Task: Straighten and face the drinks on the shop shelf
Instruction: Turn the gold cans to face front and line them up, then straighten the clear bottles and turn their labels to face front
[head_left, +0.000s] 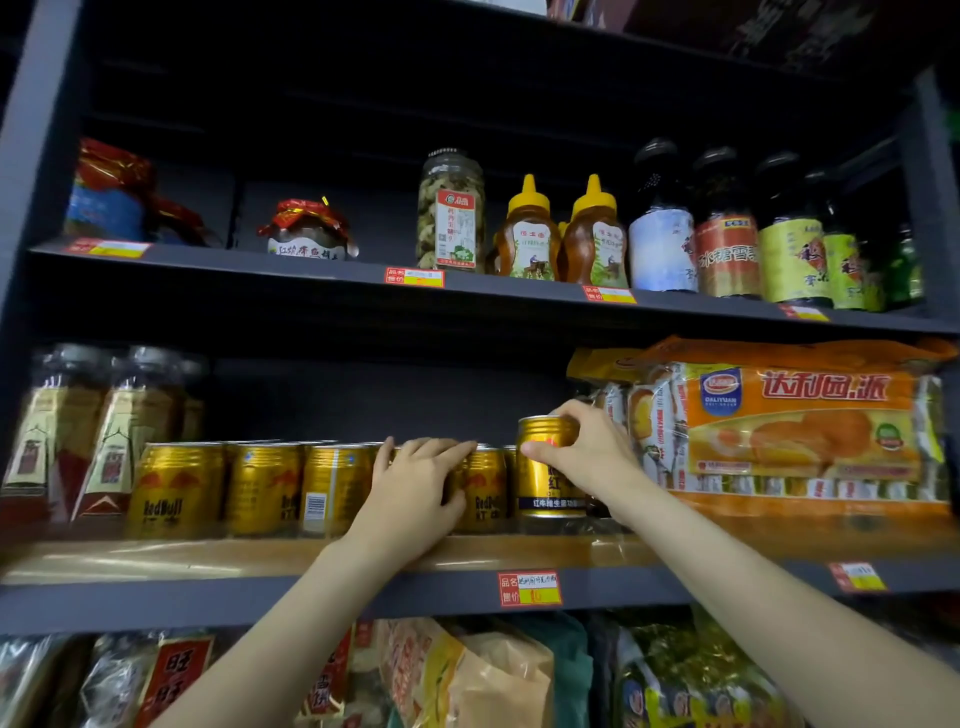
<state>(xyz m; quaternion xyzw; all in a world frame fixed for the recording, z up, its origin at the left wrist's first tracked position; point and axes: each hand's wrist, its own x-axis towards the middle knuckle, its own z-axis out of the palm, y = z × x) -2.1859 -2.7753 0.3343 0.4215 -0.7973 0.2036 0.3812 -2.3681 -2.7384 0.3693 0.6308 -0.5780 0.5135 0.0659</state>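
on the middle shelf (467, 558), seen from the head camera, a row of gold red bull cans (176, 488) stands side by side, several showing the logo, one turned to its barcode. left hand (415, 483) lies over a can in the row, fingers spread across its top and thumb low on its front — the grip loosely wrapped round that can. right hand (587, 452) holds the raised can (545, 473) at the row's right end, thumb on its front, fingers curled behind its top; it sits higher than its neighbours. just right of it lies an orange daliyuan cake pack (800, 426). bagged jars (78, 431) stand left of the cans. above — honey bottles (561, 234) and dark bottles (727, 228).
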